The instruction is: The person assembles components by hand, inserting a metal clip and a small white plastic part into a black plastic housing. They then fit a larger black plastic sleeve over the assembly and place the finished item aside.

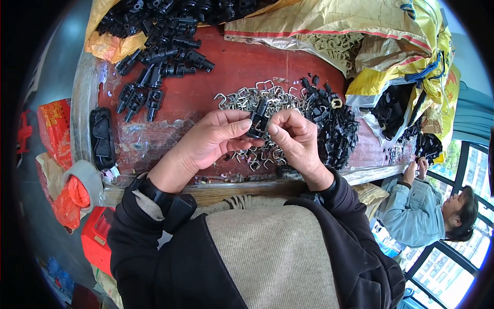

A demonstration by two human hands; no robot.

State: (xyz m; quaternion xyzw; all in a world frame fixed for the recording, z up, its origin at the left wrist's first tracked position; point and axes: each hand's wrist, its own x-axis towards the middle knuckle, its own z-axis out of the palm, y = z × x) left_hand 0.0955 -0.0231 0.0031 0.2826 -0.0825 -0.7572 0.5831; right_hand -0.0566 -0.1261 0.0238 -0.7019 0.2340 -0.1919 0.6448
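Above the near part of the red table, my left hand is closed on a black plastic fitting, its thumb and fingers around the lower part. The fitting stands roughly upright, and a glint of metal shows near its base. Close to its right side, my right hand has thumb and forefinger pinched together; anything between them is too small to make out. Beneath both hands spreads a heap of U-shaped metal clips. A pile of small black plastic pieces lies just right of my right hand.
Similar black fittings are heaped at the far left. A yellow woven sack holds pale clips. Beside my left forearm lies a black tray-like piece. At the right, another person works at the table's edge.
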